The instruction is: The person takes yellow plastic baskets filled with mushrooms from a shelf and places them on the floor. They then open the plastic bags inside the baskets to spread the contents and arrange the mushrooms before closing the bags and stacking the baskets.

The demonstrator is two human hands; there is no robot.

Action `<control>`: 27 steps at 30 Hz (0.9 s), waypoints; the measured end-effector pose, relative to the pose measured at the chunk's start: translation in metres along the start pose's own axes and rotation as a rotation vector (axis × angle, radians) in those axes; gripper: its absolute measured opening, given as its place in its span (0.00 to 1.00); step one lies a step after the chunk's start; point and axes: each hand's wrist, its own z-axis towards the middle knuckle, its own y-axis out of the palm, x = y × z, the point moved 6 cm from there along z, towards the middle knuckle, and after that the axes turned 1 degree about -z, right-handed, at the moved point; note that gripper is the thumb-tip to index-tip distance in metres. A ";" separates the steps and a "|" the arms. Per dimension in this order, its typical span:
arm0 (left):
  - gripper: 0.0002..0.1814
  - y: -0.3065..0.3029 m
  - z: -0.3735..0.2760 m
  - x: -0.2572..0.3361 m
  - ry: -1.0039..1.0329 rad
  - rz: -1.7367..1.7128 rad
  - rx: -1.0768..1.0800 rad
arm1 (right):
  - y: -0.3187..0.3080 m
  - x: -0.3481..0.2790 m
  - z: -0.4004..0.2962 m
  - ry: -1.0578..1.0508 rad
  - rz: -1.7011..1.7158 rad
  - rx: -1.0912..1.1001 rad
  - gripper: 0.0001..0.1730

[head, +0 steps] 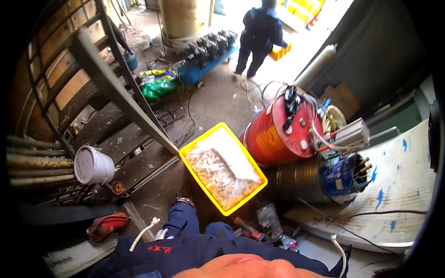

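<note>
A yellow plastic crate [261, 169] is in front of my legs, filled with many small pale pieces under clear plastic film. No hand touches it. What looks like my left hand [162, 234], in a white glove, shows only in part beside my left thigh, mostly hidden by my dark blue jacket; whether it holds anything is not visible. My right hand is out of view. To the right of the crate a red steel drum [263, 139] bears a black object and hoses on its top.
Ahead, a person in dark clothes [259, 33] holds a yellow crate [280, 52] near a blue air compressor [189, 74]. Metal stairs [114, 81] with a white bucket [94, 165] are at left. A dark drum [301, 179] and power tools [248, 229] lie right. Cables cross the floor.
</note>
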 end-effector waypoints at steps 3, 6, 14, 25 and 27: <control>0.36 0.049 -0.008 -0.033 0.109 0.020 0.167 | 0.005 -0.007 0.027 -0.106 -0.134 -0.035 0.17; 0.34 0.066 -0.010 -0.027 -0.042 -0.269 0.095 | -0.007 -0.012 0.043 -0.198 -0.290 -0.037 0.17; 0.26 0.060 -0.117 -0.094 -0.478 -0.571 0.447 | 0.024 -0.071 0.079 -0.507 -0.726 -0.206 0.19; 0.21 0.009 -0.265 -0.301 -0.924 0.122 0.544 | 0.178 -0.060 0.046 -0.505 -1.040 -0.384 0.21; 0.21 0.003 -0.306 -0.379 -0.977 0.539 0.547 | 0.220 -0.028 0.017 -0.466 -1.085 -0.445 0.21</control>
